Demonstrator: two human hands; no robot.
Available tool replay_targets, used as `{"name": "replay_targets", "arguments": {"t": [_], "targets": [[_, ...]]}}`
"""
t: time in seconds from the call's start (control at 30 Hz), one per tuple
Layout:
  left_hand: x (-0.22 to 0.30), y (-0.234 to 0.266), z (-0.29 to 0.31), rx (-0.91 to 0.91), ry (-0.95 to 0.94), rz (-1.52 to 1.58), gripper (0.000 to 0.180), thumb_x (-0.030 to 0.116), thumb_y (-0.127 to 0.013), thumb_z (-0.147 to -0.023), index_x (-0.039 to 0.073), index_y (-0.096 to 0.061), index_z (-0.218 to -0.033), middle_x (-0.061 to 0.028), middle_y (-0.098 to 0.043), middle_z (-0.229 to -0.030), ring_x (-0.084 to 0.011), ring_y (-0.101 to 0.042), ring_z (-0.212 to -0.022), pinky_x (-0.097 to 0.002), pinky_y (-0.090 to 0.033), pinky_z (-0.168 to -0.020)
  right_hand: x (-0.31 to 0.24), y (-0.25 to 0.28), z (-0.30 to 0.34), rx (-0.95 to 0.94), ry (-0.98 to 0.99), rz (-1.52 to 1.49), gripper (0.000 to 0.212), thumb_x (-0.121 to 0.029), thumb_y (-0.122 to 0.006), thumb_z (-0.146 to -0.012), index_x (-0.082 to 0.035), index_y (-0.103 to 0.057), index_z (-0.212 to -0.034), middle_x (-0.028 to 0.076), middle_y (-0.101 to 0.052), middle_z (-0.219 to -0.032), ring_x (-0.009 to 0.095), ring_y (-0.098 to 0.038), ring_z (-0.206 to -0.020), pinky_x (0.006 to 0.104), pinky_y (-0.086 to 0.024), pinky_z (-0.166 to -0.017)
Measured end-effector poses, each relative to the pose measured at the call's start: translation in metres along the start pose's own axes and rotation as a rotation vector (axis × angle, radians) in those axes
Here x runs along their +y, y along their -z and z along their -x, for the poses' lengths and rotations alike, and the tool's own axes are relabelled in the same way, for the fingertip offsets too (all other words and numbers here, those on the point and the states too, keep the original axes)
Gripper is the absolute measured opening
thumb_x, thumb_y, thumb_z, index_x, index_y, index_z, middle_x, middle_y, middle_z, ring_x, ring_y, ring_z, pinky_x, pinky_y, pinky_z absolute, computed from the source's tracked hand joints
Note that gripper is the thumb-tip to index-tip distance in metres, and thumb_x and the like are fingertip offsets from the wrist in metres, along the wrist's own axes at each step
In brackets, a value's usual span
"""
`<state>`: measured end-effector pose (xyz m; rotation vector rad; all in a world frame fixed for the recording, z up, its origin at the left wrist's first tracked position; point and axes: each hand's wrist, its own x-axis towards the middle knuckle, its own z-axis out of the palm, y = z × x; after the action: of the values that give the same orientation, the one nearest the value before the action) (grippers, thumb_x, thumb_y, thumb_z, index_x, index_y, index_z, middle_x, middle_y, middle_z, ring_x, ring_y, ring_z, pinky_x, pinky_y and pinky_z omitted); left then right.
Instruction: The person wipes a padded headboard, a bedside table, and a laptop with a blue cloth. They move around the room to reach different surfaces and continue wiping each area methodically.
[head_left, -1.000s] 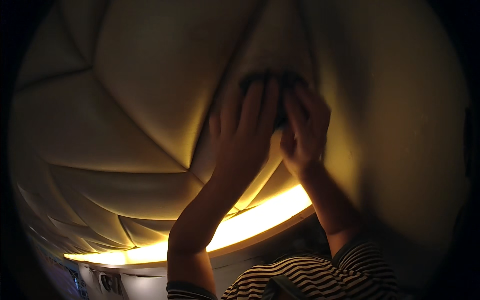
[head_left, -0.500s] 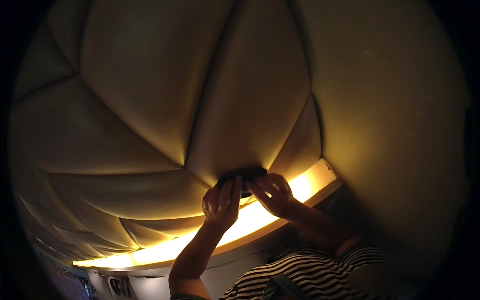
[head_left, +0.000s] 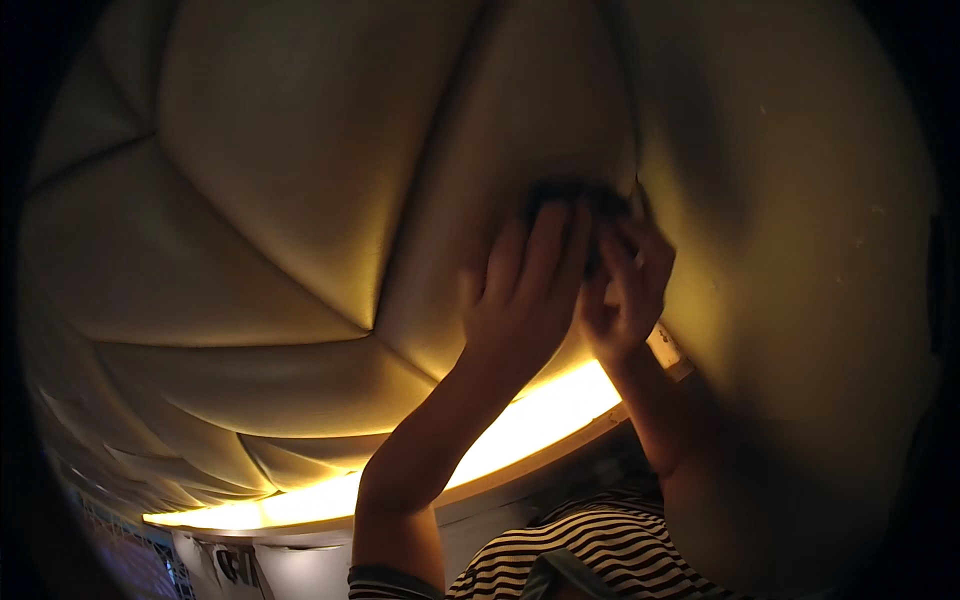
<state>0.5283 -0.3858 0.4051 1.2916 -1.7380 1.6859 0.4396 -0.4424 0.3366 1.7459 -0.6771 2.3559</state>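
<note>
Both of my hands reach up to a cream padded panel (head_left: 300,180) with deep stitched folds. My left hand (head_left: 520,290) lies with its fingers stretched over a small dark round object (head_left: 568,192) where several folds meet. Beside it, my right hand (head_left: 625,290) grips the same object from the right. Most of the object is hidden behind my fingers. The light is dim and I cannot tell what the object is.
A glowing warm strip light (head_left: 520,425) runs along the lower edge of the panel. A smooth cream surface (head_left: 800,250) stands to the right. My striped sleeve (head_left: 600,550) shows at the bottom. Dark fittings (head_left: 230,565) sit at the lower left.
Half a second ago my hands held the dark object low, near the strip light. Now both hands and the object are higher up, at the meeting of the folds, as one second ago.
</note>
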Motion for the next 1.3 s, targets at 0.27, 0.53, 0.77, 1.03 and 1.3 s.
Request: {"name": "replay_targets", "arguments": {"t": [0.27,0.53,0.77,1.03,1.3], "targets": [[-0.012,0.031,0.132,-0.155,-0.162,0.098,0.025,0.021,-0.061,-0.079,0.017,-0.068,-0.103,-0.0007,-0.053,-0.105,-0.0172,-0.047,-0.088,-0.032,-0.036,-0.074,-0.039,0.03,0.106,-0.434,-0.002,-0.114,0.039,-0.003,-0.07,-0.065,-0.005,-0.061,-0.103,0.012,-0.051,-0.099,0.032,-0.052,-0.094,0.0398,-0.049,-0.078],[0.02,0.021,0.11,-0.167,-0.089,0.088,0.028,0.019,-0.061,-0.076,0.014,-0.067,-0.103,-0.0013,-0.055,-0.103,-0.0172,-0.049,-0.092,-0.0307,-0.035,-0.074,-0.008,0.038,0.09,-0.512,-0.014,-0.146,0.038,0.004,-0.07,-0.064,-0.001,-0.055,-0.098,0.017,-0.052,-0.099,0.034,-0.055,-0.083,0.0397,-0.049,-0.071],[0.047,-0.015,0.039,-0.051,-0.031,0.133,0.038,0.02,-0.056,-0.073,0.016,-0.064,-0.11,0.0006,-0.054,-0.115,-0.0187,-0.05,-0.095,-0.0306,-0.037,-0.078,0.021,0.035,0.032,-0.294,0.053,-0.038,0.028,0.004,-0.065,-0.068,0.002,-0.055,-0.095,0.017,-0.057,-0.096,0.033,-0.056,-0.084,0.037,-0.049,-0.069],[0.046,-0.027,-0.01,0.0,-0.009,0.289,0.041,0.017,-0.057,-0.072,0.011,-0.06,-0.112,-0.0059,-0.053,-0.117,-0.0235,-0.05,-0.094,-0.033,-0.046,-0.072,0.033,0.023,-0.001,-0.072,0.037,0.14,0.03,0.003,-0.058,-0.07,-0.002,-0.058,-0.099,0.015,-0.055,-0.103,0.033,-0.053,-0.092,0.0409,-0.044,-0.079],[0.03,-0.001,0.081,-0.169,-0.157,0.286,0.029,0.015,-0.058,-0.074,0.008,-0.065,-0.101,-0.0061,-0.053,-0.113,-0.0231,-0.052,-0.087,-0.0269,-0.048,-0.07,0.003,0.041,0.063,-0.364,-0.06,-0.013,0.038,0.004,-0.063,-0.065,-0.003,-0.058,-0.102,0.014,-0.056,-0.103,0.033,-0.052,-0.096,0.0402,-0.045,-0.083]]}}
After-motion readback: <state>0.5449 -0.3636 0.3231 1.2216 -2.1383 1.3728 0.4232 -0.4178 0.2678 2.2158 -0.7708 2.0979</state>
